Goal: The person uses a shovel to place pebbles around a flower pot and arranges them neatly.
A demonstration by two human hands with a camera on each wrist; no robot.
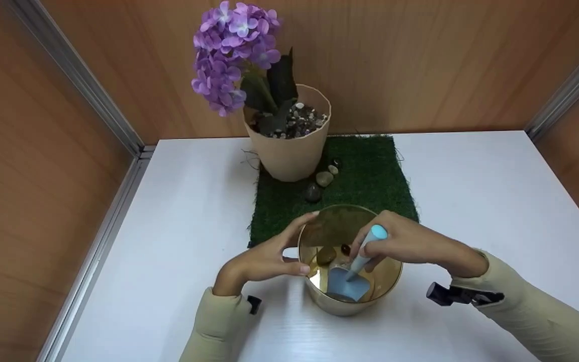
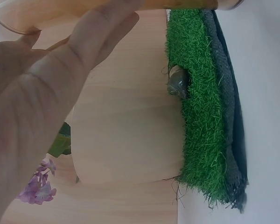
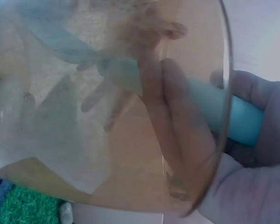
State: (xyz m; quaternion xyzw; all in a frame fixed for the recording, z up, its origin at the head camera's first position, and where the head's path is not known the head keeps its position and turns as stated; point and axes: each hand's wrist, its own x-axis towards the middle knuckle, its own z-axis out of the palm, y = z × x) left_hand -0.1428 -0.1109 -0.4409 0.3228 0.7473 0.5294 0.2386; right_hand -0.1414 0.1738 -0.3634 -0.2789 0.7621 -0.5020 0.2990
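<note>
An amber-tinted glass bowl (image 1: 337, 306) stands on the white table at the mat's near edge. My left hand (image 1: 269, 256) holds its left side, the thumb at the rim and the fingers round the far side; in the left wrist view the bowl (image 2: 51, 16) shows along the top. My right hand (image 1: 395, 239) grips the handle of a light blue hand shovel (image 1: 348, 284), whose blade is down inside the bowl. Through the glass, the right wrist view shows the fingers round the shovel's handle (image 3: 210, 100). A brownish stone (image 1: 326, 256) and a small dark red piece (image 1: 345, 249) lie in the bowl.
Behind the bowl lies a green artificial grass mat (image 1: 370, 171). On it stands a beige pot (image 1: 289, 156) with purple flowers (image 1: 234, 50) and small pebbles (image 1: 299, 123). Several smooth stones (image 1: 324, 178) line the mat beside the pot. Wooden panels (image 1: 420, 60) enclose the table.
</note>
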